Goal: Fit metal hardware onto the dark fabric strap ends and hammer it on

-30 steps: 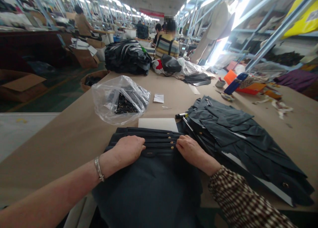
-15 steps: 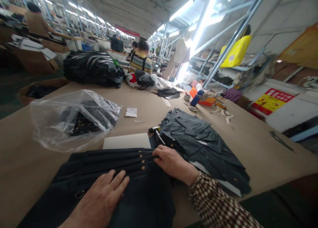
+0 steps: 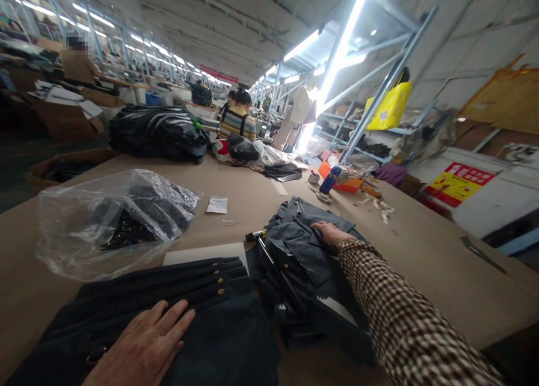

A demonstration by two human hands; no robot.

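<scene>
My left hand (image 3: pixel 145 341) lies flat with its fingers stretched out on a stack of dark fabric pieces (image 3: pixel 223 335). Gold metal fittings run along the overlapping edges of that stack, and a metal ring shows beside my wrist. Over to the right, my right hand (image 3: pixel 333 234) is at the top of a loose pile of dark grey fabric pieces (image 3: pixel 286 240), its fingers closed on the edge of one piece; the thumb is mostly hidden. Between stack and pile lies a hammer (image 3: pixel 269 254) with a black head and metal shaft.
A clear plastic bag (image 3: pixel 76 223) holding dark pieces with metal rings lies left. Beyond the stack are white board (image 3: pixel 181 257) and a small white packet (image 3: pixel 217 205). Farther back sit a dark bundle (image 3: pixel 155 131), a blue bottle (image 3: pixel 330 179) and an orange box (image 3: pixel 351 183). Co-workers sit beyond.
My right hand has left the stack's right edge and reached forward and right onto the loose pile. My left hand stays on the stack. The view has shifted slightly.
</scene>
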